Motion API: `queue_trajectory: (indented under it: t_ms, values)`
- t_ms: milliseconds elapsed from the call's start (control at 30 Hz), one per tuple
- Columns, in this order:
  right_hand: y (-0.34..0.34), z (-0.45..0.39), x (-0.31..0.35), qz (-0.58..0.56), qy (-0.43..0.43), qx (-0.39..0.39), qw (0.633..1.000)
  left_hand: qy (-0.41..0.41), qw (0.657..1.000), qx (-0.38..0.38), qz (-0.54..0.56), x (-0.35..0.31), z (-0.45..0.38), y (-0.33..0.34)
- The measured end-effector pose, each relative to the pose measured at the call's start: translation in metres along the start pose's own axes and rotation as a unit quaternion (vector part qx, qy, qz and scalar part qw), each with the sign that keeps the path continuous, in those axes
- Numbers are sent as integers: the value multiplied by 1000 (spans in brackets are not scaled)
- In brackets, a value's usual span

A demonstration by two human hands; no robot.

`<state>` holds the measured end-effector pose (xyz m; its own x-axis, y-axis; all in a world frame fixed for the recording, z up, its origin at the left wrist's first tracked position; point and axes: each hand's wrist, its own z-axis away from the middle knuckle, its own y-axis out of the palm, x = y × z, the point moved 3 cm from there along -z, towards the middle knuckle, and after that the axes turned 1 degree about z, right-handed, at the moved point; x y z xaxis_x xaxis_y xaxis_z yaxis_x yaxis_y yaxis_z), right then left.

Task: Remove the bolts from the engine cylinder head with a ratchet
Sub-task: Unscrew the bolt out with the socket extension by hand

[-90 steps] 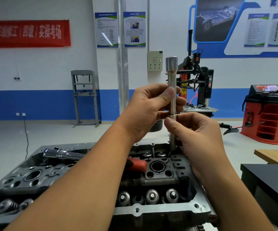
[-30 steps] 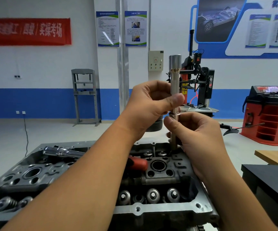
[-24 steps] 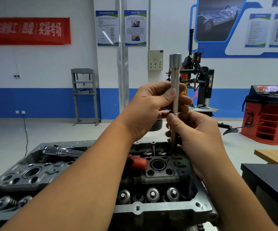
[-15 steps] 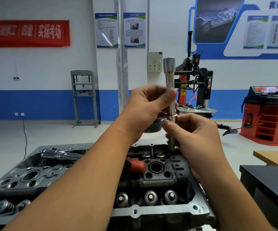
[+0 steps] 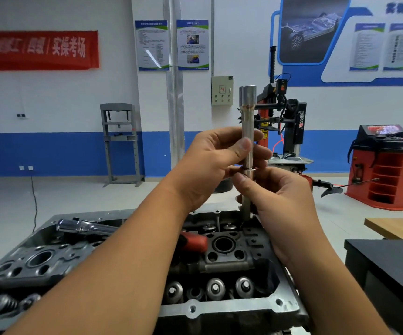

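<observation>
While both hands, left hand [image 5: 210,163] above right hand [image 5: 280,197], pinch the upright bolt [image 5: 247,141], its tip meets the cylinder head [image 5: 219,308].

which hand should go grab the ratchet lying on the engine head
Left. The ratchet lies on the left side of the cylinder head, under the left forearm. The right hand grips the lower shaft of the upright socket bar and can likely steady it once the left hand lets go.
</observation>
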<state>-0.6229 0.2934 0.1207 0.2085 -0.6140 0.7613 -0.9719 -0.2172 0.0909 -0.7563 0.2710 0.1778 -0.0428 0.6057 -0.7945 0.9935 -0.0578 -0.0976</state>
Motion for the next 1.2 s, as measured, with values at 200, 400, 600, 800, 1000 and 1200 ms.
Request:
queue_trajectory:
  t_ms: [200,400,600,800,1000,1200]
  values:
    - [-1,0,0,-4,11,-2,1000,31,996,-69,-43,-5,1,-2]
    - [0,0,-1,4,6,6,1000,-5,1000,-2,15,-1,1,1]
    - [-2,0,-2,-3,18,2,1000,33,996,-73,-42,-5,1,-2]
    - [1,-1,-1,12,6,1,1000,-17,1000,-11,-3,-2,1,3]
    - [-2,0,-1,4,13,0,1000,20,998,-47,-37,-6,2,1]
    - [0,0,1,14,13,2,1000,0,1000,-18,-5,-5,1,2]
